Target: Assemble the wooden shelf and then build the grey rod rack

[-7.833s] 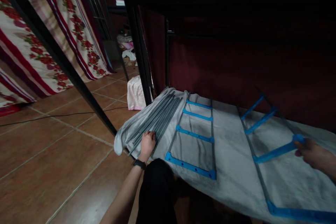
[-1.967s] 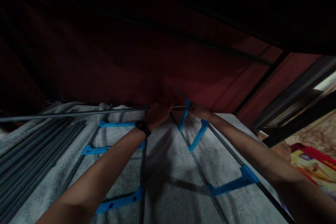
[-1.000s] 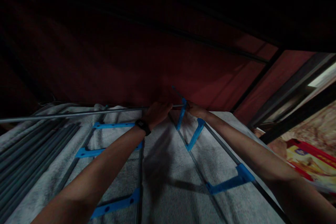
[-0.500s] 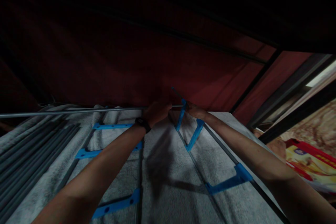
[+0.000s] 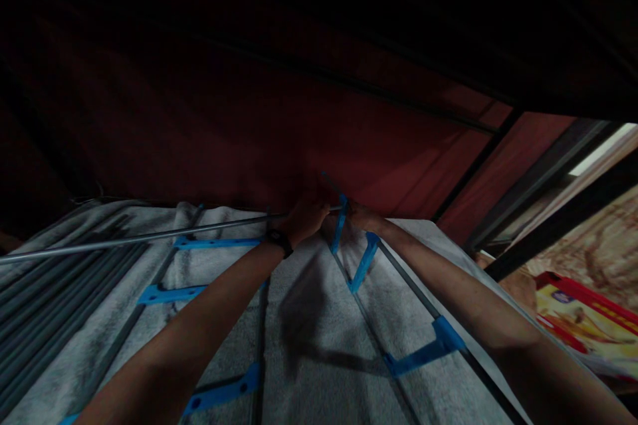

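My left hand (image 5: 306,220), with a dark band on its wrist, is closed round a long grey tube (image 5: 164,234) near its right end. That end meets a blue plastic bracket (image 5: 339,222) at the far end of the right-hand frame. My right hand (image 5: 363,216) is closed at this bracket, its fingertips partly hidden in shadow. Further blue brackets, such as the near one (image 5: 423,355), join the two rails of that frame. Under my left forearm lies a second frame of tubes and blue brackets (image 5: 219,243).
A bundle of grey tubes (image 5: 64,299) lies at the left on a grey fleecy cover (image 5: 319,385). A dark red fabric wall (image 5: 239,139) stands behind, with dark bars. At the right is a red and yellow box (image 5: 588,319).
The left end of the long tube has swung down and nearer, so the tube now slopes. Both hands stay at the bracket. The whole view has shifted slightly.
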The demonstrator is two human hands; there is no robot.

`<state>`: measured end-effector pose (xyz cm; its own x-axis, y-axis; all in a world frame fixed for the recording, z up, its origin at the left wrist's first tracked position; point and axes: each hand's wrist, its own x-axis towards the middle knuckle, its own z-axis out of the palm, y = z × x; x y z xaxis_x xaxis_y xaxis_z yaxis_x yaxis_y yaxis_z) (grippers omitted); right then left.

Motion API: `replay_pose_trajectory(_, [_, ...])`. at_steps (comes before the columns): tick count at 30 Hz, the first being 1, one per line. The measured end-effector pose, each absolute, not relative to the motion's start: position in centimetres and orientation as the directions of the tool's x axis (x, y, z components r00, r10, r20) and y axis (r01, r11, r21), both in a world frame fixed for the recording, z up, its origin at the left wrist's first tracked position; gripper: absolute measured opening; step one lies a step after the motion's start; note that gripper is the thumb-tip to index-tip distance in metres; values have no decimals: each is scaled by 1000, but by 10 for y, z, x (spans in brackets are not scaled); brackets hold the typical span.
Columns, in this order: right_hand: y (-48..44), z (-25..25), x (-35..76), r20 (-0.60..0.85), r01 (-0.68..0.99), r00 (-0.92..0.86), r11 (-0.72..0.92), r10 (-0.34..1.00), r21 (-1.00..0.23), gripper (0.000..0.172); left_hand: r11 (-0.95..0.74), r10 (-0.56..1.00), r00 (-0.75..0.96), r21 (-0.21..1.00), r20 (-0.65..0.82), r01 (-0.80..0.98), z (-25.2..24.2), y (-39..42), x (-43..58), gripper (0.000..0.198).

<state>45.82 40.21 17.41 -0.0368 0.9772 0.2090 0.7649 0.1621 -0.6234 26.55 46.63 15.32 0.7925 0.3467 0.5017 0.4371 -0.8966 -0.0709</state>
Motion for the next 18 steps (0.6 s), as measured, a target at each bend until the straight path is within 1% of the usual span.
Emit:
replay_pose_trajectory(2, [403, 173, 456, 207, 743, -43, 170, 977, -647, 27, -900, 346, 795, -64, 498, 432, 151, 465, 266, 31])
replay_pose_trajectory(6, [403, 170, 460, 213, 707, 31, 130, 977, -695, 24, -907, 343, 795, -46, 500, 419, 147, 467, 271, 31])
replay_pose_trajectory(10, [404, 168, 466, 194, 676, 55, 107, 979, -729, 25, -908, 332, 788, -51, 519, 416, 147, 473, 279, 29])
replay_pose_trajectory(14, [406, 168, 472, 168, 686, 76, 71, 983, -724, 26, -927, 314, 798, -17, 515, 375, 147, 477, 287, 27])
replay_pose_trajectory(18, [406, 168, 475, 172, 717, 64, 74, 983, -693, 29, -927, 323, 796, 3, 512, 375, 149, 479, 291, 29])
